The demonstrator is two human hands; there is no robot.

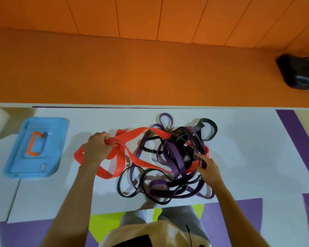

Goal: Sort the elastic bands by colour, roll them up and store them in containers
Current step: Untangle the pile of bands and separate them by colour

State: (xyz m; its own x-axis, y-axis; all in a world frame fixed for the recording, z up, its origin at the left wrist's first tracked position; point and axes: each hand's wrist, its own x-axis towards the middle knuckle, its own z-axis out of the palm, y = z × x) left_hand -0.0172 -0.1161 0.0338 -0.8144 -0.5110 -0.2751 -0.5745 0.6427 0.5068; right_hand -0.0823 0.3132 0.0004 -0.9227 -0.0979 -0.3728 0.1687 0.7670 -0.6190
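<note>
While my left hand [96,147] grips the red band [130,138] just left of the tangle [173,157] and my right hand [208,168] digs into the tangle's right side, pinching or only pressing I cannot tell, pulling harder may tighten the snag or drag the whole tangle along.

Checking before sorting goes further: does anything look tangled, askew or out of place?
The elastic bands lie in one tangled heap mid-table, purple, black and red loops threaded through each other. The left hand grips a red band that runs into the heap. The blue container sits slightly askew.
</note>
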